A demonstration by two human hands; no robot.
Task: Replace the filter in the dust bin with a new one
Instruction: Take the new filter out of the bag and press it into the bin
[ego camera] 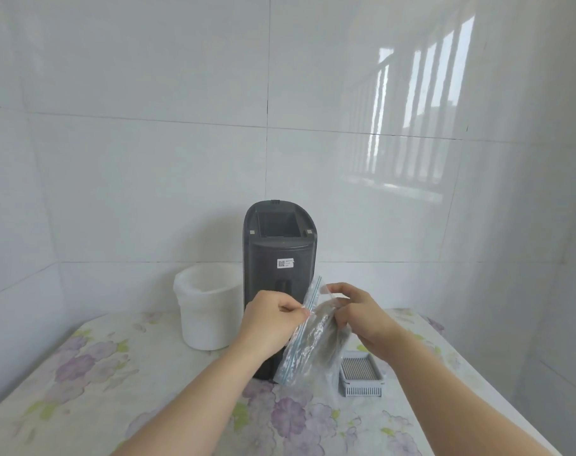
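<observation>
A clear zip bag (308, 337) is being held up between the two hands, directly in front of the dark dust bin (279, 258), and the step in hand appears to be the opening of this bag so that its contents can be taken out. One lip of the bag's mouth is pinched between thumb and forefinger of the left hand (270, 319), whose other fingers are curled in loosely. The opposite lip is pinched near the top by the right hand (359, 319), while its remaining fingers are wrapped partly around the bag's side, pressed against something dark inside. Whether that dark thing is the new filter cannot be told through the crinkled plastic. A grey pleated filter (360, 376) is seen lying on the flowered tablecloth (122, 373) just below the right wrist, apart from both hands; it is judged to be either the old or the spare one. A white tub (207, 311) is standing beyond the left hand, beside the bin. The next move is judged to call for the lips to be drawn apart evenly and the contents slid out.
</observation>
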